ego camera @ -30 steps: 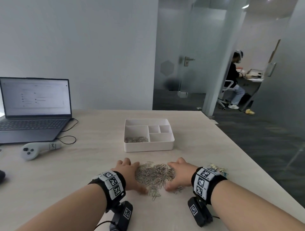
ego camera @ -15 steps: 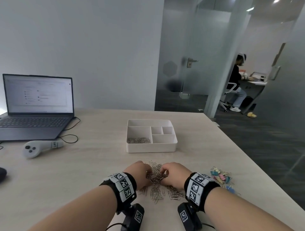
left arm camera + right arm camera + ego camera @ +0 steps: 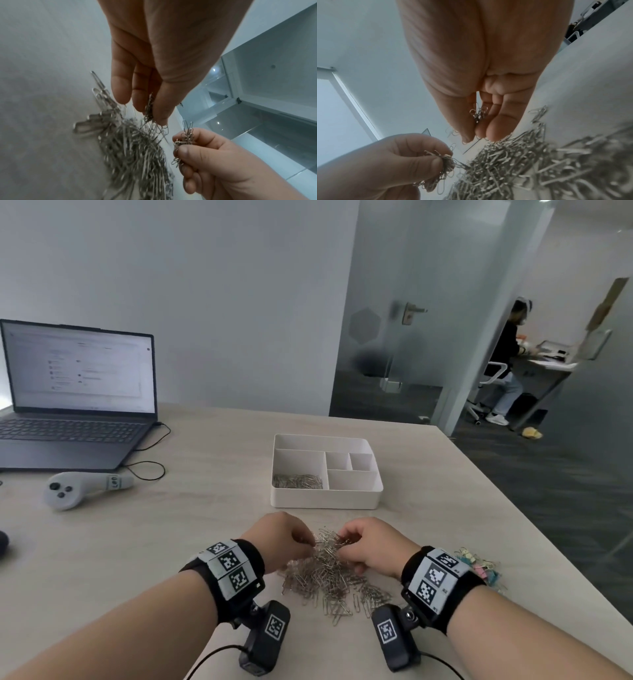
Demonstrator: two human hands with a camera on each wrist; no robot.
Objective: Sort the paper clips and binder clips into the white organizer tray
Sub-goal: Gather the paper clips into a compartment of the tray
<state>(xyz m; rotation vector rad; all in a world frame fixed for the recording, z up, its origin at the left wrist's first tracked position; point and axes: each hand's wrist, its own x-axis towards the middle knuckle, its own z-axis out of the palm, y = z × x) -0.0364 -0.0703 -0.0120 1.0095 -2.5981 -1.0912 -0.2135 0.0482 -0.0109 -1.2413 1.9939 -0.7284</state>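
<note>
The work surface is a pale wood-grain table (image 3: 205, 525) in an office with a plain wall and a frosted glass partition with a door (image 3: 407, 337); beyond it a person (image 3: 507, 357) sits at a desk. An open laptop (image 3: 75, 392) and a grey handheld controller (image 3: 82, 487) lie at the table's far left. The white organizer tray (image 3: 325, 499) sits centrally; its large near-left compartment contains paper clips, and its other compartments show only white floor. The loose pile of paper clips (image 3: 329, 580) lies just in front of the tray. The left hand (image 3: 277, 539) and right hand (image 3: 373, 546) each pinch a bunch of clips between curled fingers and thumb, above the pile. Coloured binder clips (image 3: 479, 566) lie right of the right wrist.
</note>
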